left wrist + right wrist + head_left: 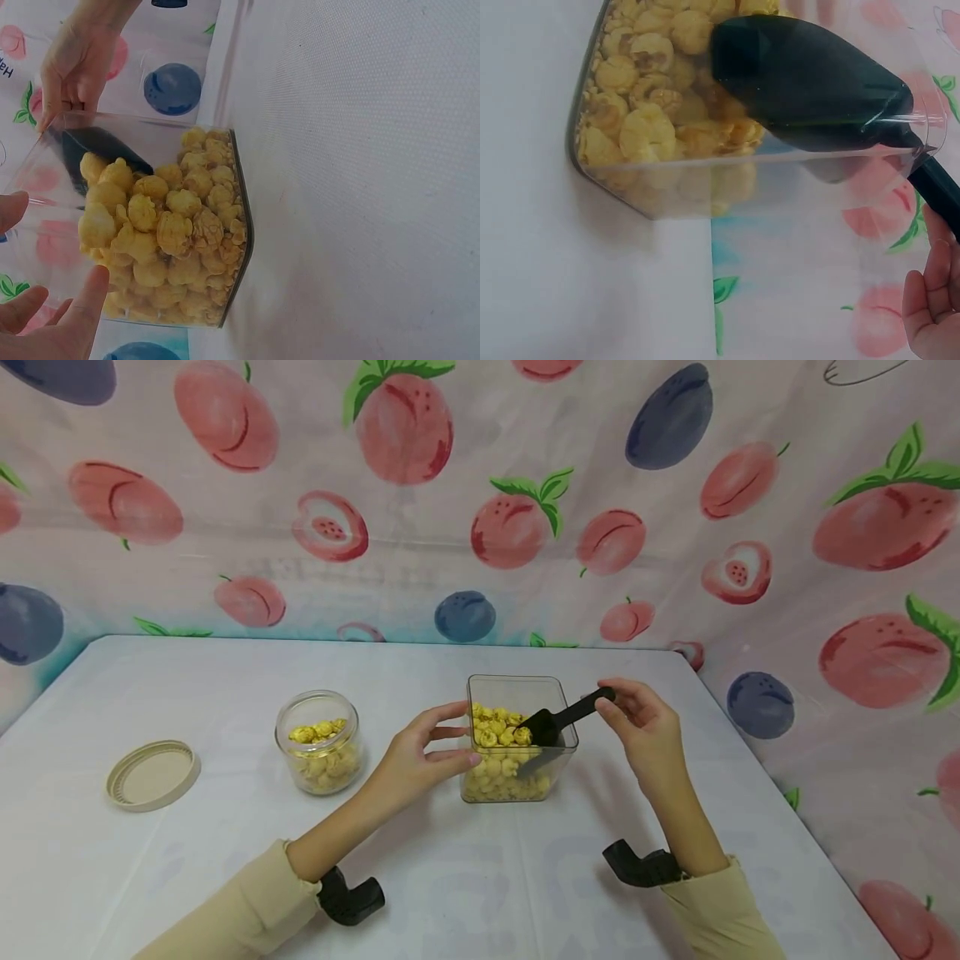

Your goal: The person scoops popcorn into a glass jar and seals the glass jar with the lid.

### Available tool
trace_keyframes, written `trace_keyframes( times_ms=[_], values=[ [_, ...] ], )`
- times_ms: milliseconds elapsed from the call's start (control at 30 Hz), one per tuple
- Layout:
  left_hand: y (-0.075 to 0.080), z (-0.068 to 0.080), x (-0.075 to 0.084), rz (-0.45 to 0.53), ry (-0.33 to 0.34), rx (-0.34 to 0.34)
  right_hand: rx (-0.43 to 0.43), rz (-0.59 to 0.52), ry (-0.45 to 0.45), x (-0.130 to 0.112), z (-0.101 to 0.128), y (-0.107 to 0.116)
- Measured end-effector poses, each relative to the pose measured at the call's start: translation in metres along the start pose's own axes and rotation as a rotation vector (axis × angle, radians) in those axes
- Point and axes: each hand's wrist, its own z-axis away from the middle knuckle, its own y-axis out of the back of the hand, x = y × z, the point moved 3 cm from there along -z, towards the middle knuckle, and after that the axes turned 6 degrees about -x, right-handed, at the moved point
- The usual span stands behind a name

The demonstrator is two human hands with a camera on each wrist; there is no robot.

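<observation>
Tabletop: container [521,689] between hands (scoop [558,720] inside)

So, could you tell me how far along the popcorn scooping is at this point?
Done: the lid is off and the jar is roughly half full of popcorn. In hand: the left hand steadies the square tub while the right hand digs the black scoop in. Left: topping up the jar.

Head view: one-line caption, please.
Right hand dips black scoop into square popcorn container that left hand steadies.
</observation>
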Motion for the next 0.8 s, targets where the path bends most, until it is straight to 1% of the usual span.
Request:
trace_keyframes(
  times_ms=[200,333,467,633,800],
  values=[
    [0.000,0.000,0.001,-0.004,0.005,0.003,0.001,-0.154,-0.058,0.006,0.001,0.002],
    [0.000,-0.001,0.001,-0.017,0.007,0.010,-0.004,-0.208,-0.112,0.009,0.002,0.003],
    [0.000,0.000,0.001,-0.020,0.013,0.009,-0.015,-0.224,-0.145,0.013,0.002,0.004],
    [0.001,0.000,0.001,-0.029,0.017,0.008,-0.024,-0.261,-0.144,0.015,0.001,0.004],
    [0.000,0.000,0.002,-0.033,0.022,0.013,-0.025,-0.339,-0.128,0.016,0.002,0.003]
  ],
)
